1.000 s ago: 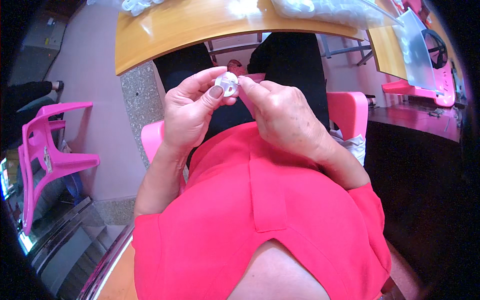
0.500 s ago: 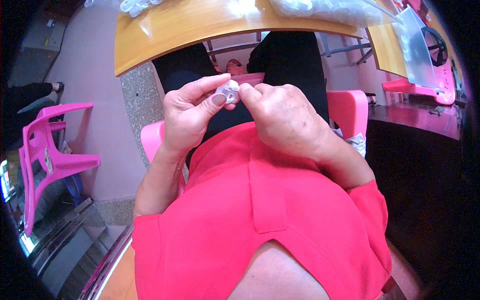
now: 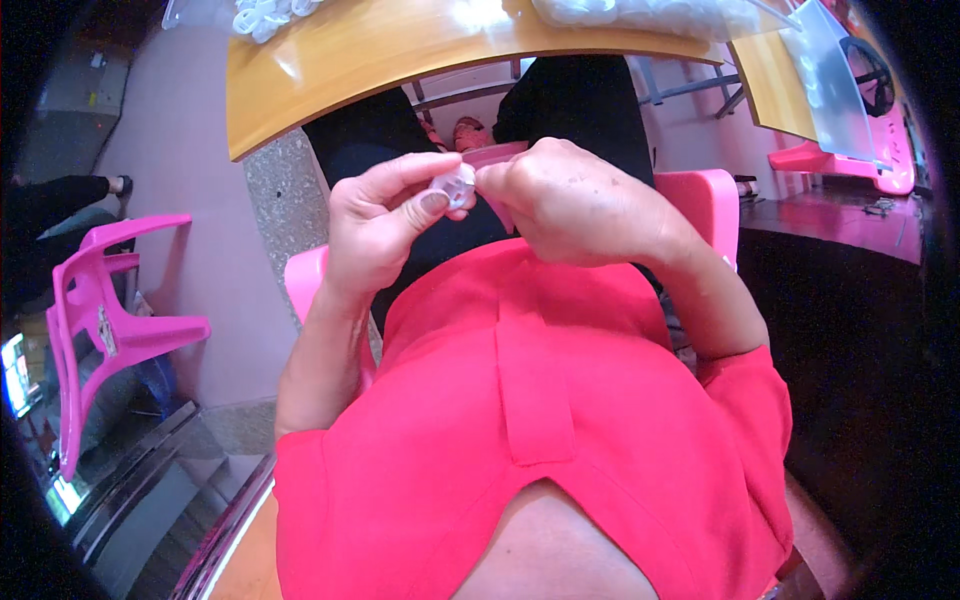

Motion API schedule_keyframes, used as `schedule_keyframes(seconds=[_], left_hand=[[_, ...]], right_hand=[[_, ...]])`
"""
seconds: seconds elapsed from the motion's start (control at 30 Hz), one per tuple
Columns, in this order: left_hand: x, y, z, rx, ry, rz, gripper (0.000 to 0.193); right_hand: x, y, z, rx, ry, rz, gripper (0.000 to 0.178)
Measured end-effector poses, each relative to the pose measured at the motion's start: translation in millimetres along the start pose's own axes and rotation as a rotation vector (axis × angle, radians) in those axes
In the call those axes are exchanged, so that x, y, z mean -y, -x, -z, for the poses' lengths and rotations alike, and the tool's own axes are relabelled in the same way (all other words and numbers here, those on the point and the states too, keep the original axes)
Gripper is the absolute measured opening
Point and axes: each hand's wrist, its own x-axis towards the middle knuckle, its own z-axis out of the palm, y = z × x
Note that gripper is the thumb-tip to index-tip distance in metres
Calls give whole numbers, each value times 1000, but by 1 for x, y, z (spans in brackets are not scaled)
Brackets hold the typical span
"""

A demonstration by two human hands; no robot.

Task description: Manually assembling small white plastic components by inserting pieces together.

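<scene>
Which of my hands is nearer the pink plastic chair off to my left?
Left. Your left hand, pinching a small translucent piece, is on the side toward the pink chair; your right hand is farther away, at that piece's right side.

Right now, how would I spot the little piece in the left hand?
In the picture, below the wooden table and above the red shirt, is the left hand. It pinches a small whitish piece, hand-held, unlike the whitish pieces along the top edge.
</scene>
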Motion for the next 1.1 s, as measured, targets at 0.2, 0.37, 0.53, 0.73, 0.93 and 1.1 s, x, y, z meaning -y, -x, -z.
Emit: schedule_keyframes(seconds=[0.2,0.37,0.53,0.73,0.93,1.1], left_hand=[[-5,-4,3,-111,221,22,33],[-4,-3,3,-95,195,-12,33],[0,-2,8,-78,82,-21,35],[-2,0,1,-123,-86,-6,34],[1,-1,-1,-151,-54,51,32],[-4,-6,-3,-193,155,5,33]], right_hand=[[2,5,-22,-340,-167,-29,10],[9,5,-26,-350,-316,-62,18],[6,4,-28,-347,-205,-64,16],[12,3,-26,-290,62,-100,17],[11,-1,-23,-202,185,-121,18],[8,-3,-32,-384,-471,-196,16]])
